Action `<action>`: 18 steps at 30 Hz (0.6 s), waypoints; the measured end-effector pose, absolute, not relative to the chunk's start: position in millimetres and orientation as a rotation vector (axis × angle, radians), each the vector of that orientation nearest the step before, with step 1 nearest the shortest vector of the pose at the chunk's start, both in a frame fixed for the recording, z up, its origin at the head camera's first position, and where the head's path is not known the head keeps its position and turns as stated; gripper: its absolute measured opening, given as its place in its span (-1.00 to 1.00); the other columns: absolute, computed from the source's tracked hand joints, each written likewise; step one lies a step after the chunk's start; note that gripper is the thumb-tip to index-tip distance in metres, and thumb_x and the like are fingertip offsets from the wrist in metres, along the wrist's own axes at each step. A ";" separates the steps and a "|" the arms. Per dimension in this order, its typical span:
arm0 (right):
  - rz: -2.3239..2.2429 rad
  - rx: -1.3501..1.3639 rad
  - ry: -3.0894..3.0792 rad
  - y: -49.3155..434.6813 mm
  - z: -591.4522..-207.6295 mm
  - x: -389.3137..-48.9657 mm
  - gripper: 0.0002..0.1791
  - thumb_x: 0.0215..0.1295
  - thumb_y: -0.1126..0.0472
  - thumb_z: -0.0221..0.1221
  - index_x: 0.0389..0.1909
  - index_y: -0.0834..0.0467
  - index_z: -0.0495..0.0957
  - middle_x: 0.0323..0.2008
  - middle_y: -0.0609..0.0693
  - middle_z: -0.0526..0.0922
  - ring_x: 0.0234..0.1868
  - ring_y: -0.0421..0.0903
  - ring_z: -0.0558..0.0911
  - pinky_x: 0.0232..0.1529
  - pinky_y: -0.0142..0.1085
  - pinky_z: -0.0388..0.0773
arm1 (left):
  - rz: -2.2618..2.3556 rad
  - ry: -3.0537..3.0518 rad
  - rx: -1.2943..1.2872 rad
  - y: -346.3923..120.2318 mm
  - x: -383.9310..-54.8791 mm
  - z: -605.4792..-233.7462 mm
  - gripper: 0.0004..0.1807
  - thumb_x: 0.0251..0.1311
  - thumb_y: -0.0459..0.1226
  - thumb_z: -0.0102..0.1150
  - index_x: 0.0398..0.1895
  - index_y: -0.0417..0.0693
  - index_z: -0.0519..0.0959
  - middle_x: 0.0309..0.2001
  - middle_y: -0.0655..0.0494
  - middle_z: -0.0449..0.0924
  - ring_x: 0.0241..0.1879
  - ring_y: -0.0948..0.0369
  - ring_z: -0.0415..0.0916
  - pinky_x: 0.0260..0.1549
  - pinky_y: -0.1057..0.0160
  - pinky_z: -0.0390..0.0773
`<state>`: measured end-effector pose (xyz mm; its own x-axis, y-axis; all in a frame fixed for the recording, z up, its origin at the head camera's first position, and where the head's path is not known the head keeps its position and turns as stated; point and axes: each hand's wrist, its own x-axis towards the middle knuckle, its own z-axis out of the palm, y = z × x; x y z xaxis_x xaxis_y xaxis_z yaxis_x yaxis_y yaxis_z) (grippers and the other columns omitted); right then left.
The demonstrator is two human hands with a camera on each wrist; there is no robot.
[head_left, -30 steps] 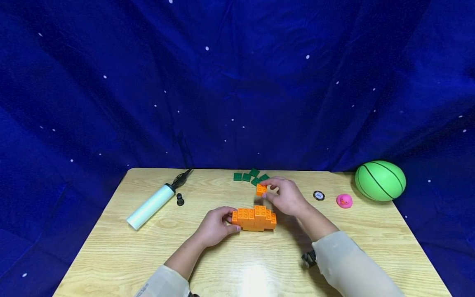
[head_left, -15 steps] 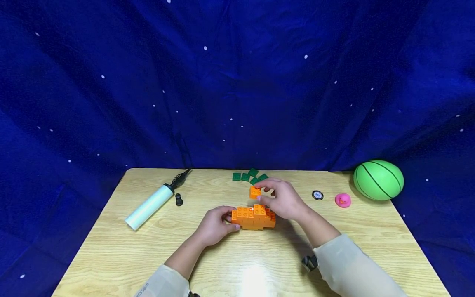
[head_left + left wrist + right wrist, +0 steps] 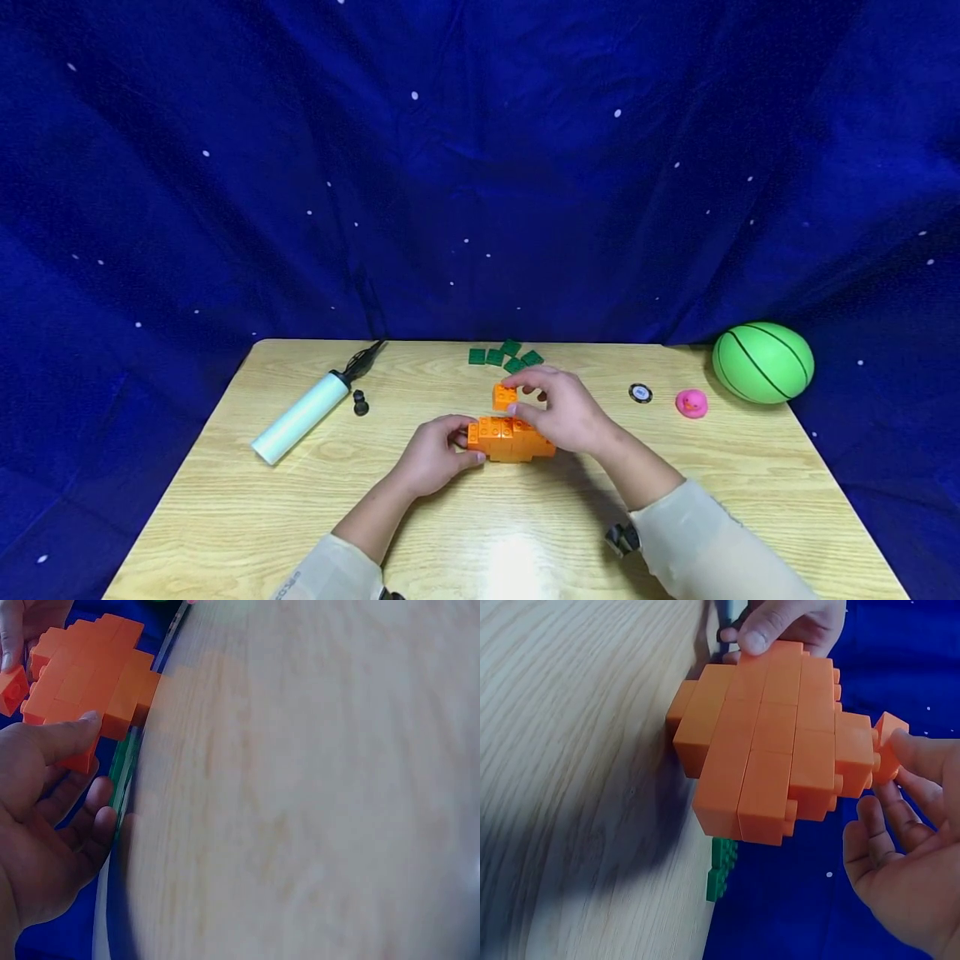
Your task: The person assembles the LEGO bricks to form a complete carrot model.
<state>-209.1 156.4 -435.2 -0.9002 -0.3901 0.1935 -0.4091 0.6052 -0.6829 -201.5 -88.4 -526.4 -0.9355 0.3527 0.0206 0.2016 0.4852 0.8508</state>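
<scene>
An orange block build [image 3: 510,443], stepped at its ends and studded on top, stands mid-table. My left hand [image 3: 433,458] grips its left end between thumb and fingers; in the left wrist view the thumb lies across the near face. My right hand [image 3: 566,408] pinches a single orange block [image 3: 505,397] just above the build's top. Seen from the right wrist, that loose block [image 3: 889,742] sits right at the upper studs of the build [image 3: 772,742], slightly tilted. From the head, the right hand covers part of the build's right side.
Several flat green blocks [image 3: 495,357] lie at the table's back edge. To the left are a pale hand pump [image 3: 303,417] and a small black piece [image 3: 361,403]. A poker chip [image 3: 641,392], pink rubber duck [image 3: 692,403] and green ball [image 3: 762,363] are at right.
My right hand has carried the loose orange block leftward and slightly down, now above the middle of the build. The left hand keeps its grip on the left end.
</scene>
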 end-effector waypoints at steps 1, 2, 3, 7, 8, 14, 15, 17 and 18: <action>1.198 0.701 -2.794 156.0 -435.5 -208.1 -0.64 0.36 0.17 0.37 0.16 -0.01 0.69 0.09 -0.11 0.68 0.00 -0.06 0.58 -0.04 -0.14 0.57 | 1.439 2.570 0.487 -88.4 -201.6 -526.8 -0.54 0.15 -0.23 0.55 0.12 -0.09 0.66 -0.18 0.19 0.62 -0.19 0.19 0.54 -0.19 0.27 0.58; 1.202 0.703 -2.795 155.7 -435.6 -207.1 -0.64 0.36 0.17 0.37 0.16 -0.01 0.69 0.09 -0.12 0.68 0.00 -0.05 0.58 -0.04 -0.14 0.56 | 1.439 2.569 0.489 -88.5 -201.7 -527.2 -0.54 0.16 -0.23 0.55 0.12 -0.09 0.66 -0.18 0.19 0.62 -0.18 0.19 0.54 -0.19 0.27 0.58; 1.203 0.710 -2.795 155.4 -435.9 -206.2 -0.64 0.36 0.18 0.37 0.16 -0.01 0.69 0.09 -0.12 0.68 0.01 -0.04 0.59 -0.04 -0.14 0.56 | 1.438 2.569 0.492 -88.7 -201.6 -527.4 -0.53 0.16 -0.22 0.55 0.13 -0.09 0.66 -0.18 0.20 0.62 -0.18 0.19 0.54 -0.19 0.27 0.58; 1.200 0.728 -2.792 153.9 -437.1 -203.7 -0.64 0.35 0.19 0.38 0.15 0.00 0.69 0.10 -0.11 0.68 0.03 -0.03 0.60 -0.04 -0.12 0.58 | 1.434 2.572 0.505 -89.0 -201.8 -528.0 -0.52 0.16 -0.21 0.55 0.14 -0.09 0.66 -0.17 0.20 0.63 -0.18 0.22 0.56 -0.19 0.28 0.60; 1.197 0.738 -2.784 153.4 -437.3 -203.1 -0.64 0.34 0.21 0.38 0.14 0.01 0.70 0.10 -0.10 0.68 0.03 -0.02 0.61 -0.04 -0.10 0.60 | 1.435 2.572 0.507 -89.0 -201.9 -528.1 -0.52 0.16 -0.20 0.54 0.14 -0.09 0.65 -0.16 0.20 0.63 -0.18 0.22 0.56 -0.19 0.28 0.60; 1.168 0.806 -2.738 151.6 -442.6 -200.9 -0.66 0.28 0.27 0.40 0.08 0.05 0.71 0.07 -0.05 0.70 0.04 0.02 0.63 -0.05 0.01 0.67 | 1.445 2.558 0.497 -88.5 -202.5 -528.2 -0.52 0.17 -0.22 0.54 0.15 -0.08 0.65 -0.15 0.20 0.64 -0.18 0.24 0.57 -0.19 0.29 0.61; 1.164 0.814 -2.734 151.5 -443.7 -200.9 -0.66 0.27 0.27 0.41 0.07 0.05 0.71 0.06 -0.06 0.70 0.05 0.02 0.63 -0.04 0.00 0.67 | 1.446 2.556 0.496 -88.4 -202.5 -527.8 -0.53 0.17 -0.22 0.54 0.15 -0.08 0.65 -0.15 0.20 0.64 -0.18 0.24 0.56 -0.19 0.29 0.61; 1.147 0.826 -2.732 151.3 -445.3 -200.3 -0.66 0.27 0.26 0.41 0.07 0.04 0.71 0.05 -0.08 0.69 0.05 0.01 0.64 -0.03 -0.03 0.66 | 1.449 2.552 0.497 -88.2 -202.5 -526.9 -0.53 0.17 -0.23 0.54 0.14 -0.08 0.65 -0.15 0.20 0.64 -0.18 0.23 0.56 -0.19 0.29 0.61; 1.139 0.831 -2.732 151.2 -446.0 -200.1 -0.66 0.27 0.26 0.42 0.06 0.05 0.71 0.05 -0.09 0.69 0.04 0.01 0.64 -0.02 -0.05 0.66 | 1.448 2.553 0.500 -88.0 -202.6 -526.5 -0.53 0.17 -0.23 0.54 0.14 -0.08 0.65 -0.15 0.20 0.64 -0.18 0.23 0.56 -0.19 0.29 0.61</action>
